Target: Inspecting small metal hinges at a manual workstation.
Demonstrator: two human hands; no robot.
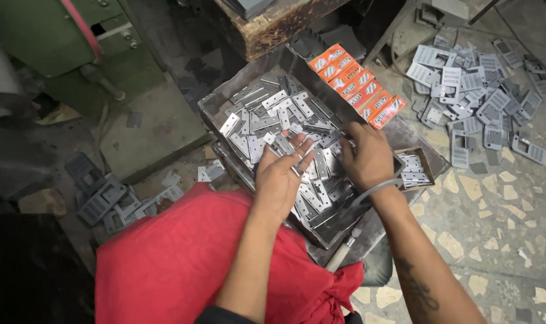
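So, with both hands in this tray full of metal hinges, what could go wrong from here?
1. The left hand and right hand are bare and rest on loose grey metal hinges; edges might cut the fingers.
2. The dark metal tray is heaped, and it seems to sit on a second tray, so hinges could slide off onto the floor.
3. The small open cardboard box sits at the tray's corner beside the right wrist; a nudge may tip it.
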